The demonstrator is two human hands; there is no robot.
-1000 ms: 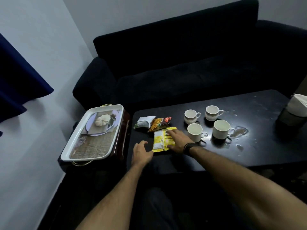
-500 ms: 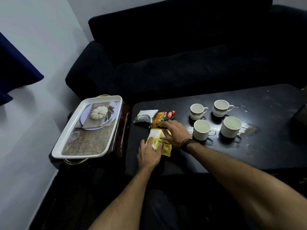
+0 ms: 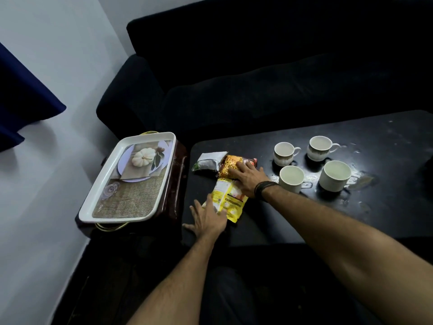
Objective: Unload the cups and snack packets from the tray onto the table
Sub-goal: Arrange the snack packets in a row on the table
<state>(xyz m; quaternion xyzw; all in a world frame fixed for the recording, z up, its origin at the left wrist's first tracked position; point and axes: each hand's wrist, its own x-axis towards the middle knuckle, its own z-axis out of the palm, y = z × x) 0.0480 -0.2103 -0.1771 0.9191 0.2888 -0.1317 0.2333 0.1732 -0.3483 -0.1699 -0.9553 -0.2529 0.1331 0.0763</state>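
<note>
Nearest: left hand (image 3: 207,219), palm down and fingers spread flat on the near left corner of the black table (image 3: 293,221), its fingertips on the near end of the yellow snack packet (image 3: 228,201); it grips nothing. Next: right hand (image 3: 248,178), dark band at the wrist, likewise spread and palm down, pressing on the far end of the yellow packet and on the orange snack packet (image 3: 230,166) just beyond it. Left of the orange packet, touching it: a silver-white snack packet (image 3: 208,161). Right of the packets, four white cups (all upright, standing apart) in two rows: near pair (image 3: 291,178) and (image 3: 335,175), far pair (image 3: 284,153) and (image 3: 321,148), with wet patches on the tabletop around them. Left of the table: white tray (image 3: 93,202) with a pumpkin picture, on a dark stand, nothing on it. Farthest: black sofa (image 3: 257,78).
</note>
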